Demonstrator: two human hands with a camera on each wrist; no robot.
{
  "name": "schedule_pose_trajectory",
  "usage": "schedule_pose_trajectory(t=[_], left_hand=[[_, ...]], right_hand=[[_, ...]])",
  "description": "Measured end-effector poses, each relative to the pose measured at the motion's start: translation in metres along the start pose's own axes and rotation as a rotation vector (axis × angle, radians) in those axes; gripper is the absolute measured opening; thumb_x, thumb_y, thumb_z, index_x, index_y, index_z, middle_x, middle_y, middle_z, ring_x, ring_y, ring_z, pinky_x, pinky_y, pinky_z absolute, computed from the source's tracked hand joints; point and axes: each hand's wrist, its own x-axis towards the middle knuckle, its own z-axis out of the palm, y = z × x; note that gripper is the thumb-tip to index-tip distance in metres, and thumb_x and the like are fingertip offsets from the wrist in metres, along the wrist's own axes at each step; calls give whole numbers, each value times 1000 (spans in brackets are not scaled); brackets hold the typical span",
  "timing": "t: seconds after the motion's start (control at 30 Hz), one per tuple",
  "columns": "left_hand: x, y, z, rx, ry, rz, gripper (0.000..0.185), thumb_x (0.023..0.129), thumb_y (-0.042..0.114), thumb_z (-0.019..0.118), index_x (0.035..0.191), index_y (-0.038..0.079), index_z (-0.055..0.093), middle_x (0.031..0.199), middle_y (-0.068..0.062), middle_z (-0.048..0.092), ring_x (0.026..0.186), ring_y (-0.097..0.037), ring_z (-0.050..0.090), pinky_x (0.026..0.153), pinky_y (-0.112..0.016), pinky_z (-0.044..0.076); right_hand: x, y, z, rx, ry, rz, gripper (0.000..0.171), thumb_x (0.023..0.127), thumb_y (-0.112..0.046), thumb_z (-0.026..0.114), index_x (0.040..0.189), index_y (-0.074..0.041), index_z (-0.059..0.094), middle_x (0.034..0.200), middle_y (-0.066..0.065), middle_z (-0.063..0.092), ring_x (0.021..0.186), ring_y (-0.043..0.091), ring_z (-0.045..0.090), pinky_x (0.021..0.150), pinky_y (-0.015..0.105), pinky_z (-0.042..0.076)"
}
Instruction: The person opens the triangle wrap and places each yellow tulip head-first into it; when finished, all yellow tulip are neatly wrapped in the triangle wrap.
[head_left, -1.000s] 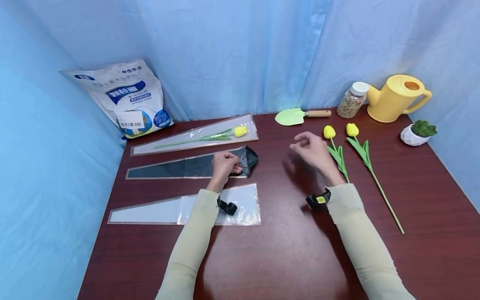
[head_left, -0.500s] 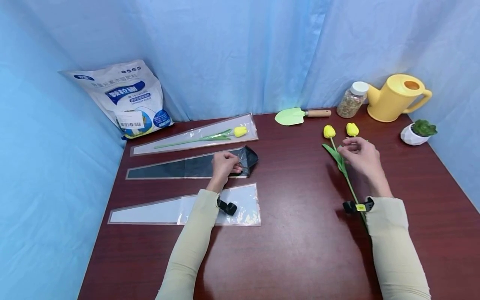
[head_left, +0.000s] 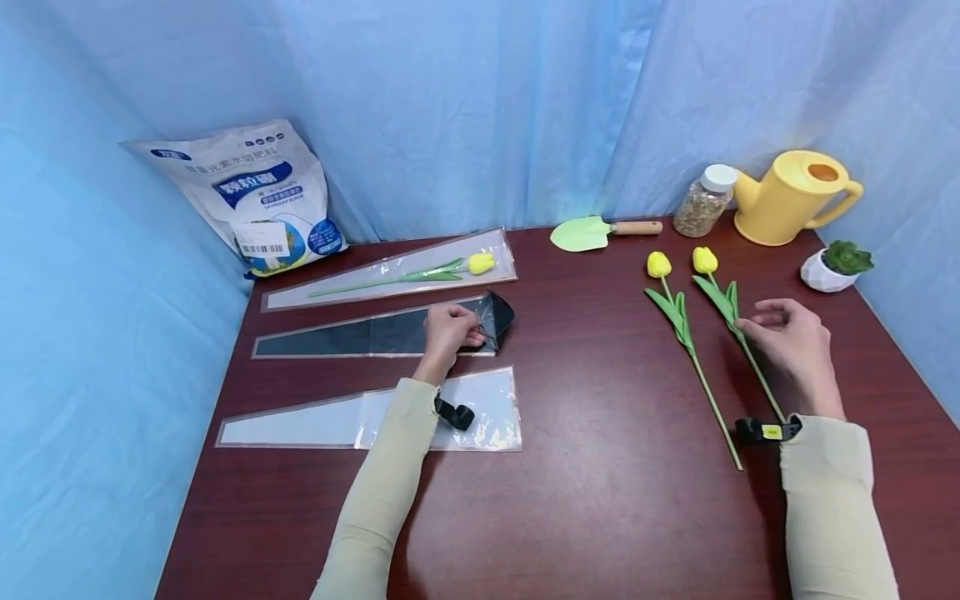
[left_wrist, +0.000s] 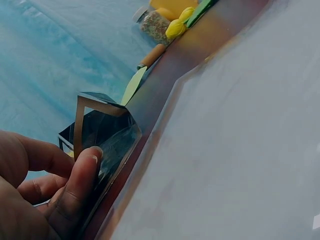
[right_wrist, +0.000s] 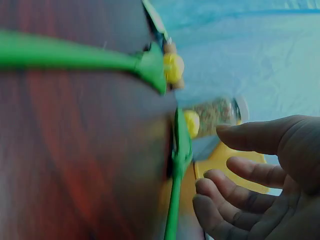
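Observation:
My left hand (head_left: 452,329) pinches the wide end of a black flower sleeve (head_left: 337,335), whose mouth gapes in the left wrist view. My right hand (head_left: 795,346) hovers just right of the right-hand yellow tulip (head_left: 705,260), fingers loosely bent and thumb near its stem. Nothing lies between those fingers in the right wrist view, where the tulip's leaves (right_wrist: 182,142) stand beyond the fingertips. A second yellow tulip (head_left: 659,265) lies to the left of it. Above the black sleeve is a white sleeve (head_left: 450,248) with a tulip (head_left: 482,263) on it; another white sleeve (head_left: 300,423) lies below.
A fertilizer bag (head_left: 255,200) leans at the back left. Along the back are a green trowel (head_left: 581,234), a jar of dried bits (head_left: 701,208) and a yellow watering can (head_left: 783,200). A small potted succulent (head_left: 828,271) stands at the right edge.
My right hand has moved right, passing over both tulips to the far side of the right-hand one. The left hand has stayed at the black sleeve's mouth.

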Motion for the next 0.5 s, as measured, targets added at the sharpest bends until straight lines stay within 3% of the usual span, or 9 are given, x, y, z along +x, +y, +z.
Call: schedule_pose_trajectory(t=[0.03,0.1,0.17,0.27,0.5], left_hand=[[0,0,0,2,1,-1,13,89,1,63,91,-7,72,59,-3,66,44,-9,63,47,-23,56],[0,0,1,4,2,-5,13,89,2,63,91,-7,72,60,-3,66,44,-9,63,47,-22,56],[1,0,1,4,2,-5,13,89,2,62,92,-7,72,61,-4,66,44,-9,63,47,-22,56],[0,0,2,1,2,-5,14,89,1,62,92,-8,72,61,-3,66,45,-9,63,47,-22,56],[0,0,1,3,14,2,13,89,1,63,91,-7,72,61,-3,65,44,-8,63,47,-22,56]], right_hand=[[0,4,-2,-20,-13,-1,61,92,-44,67,131,0,56,71,-44,43,65,-26,43,66,15,38],[-1,12,-5,-64,-50,-6,62,92,-45,67,131,2,56,74,-32,58,64,-24,43,67,18,38],[-3,18,-8,-105,-95,-11,63,92,-46,66,131,3,56,83,-8,72,64,-21,44,66,20,39],[-5,23,-11,-161,-165,-30,65,93,-47,66,130,6,56,102,23,71,64,-13,47,62,21,42],[-9,21,-12,-233,-274,-49,64,90,-42,72,126,9,57,100,27,69,66,12,60,57,26,47]])
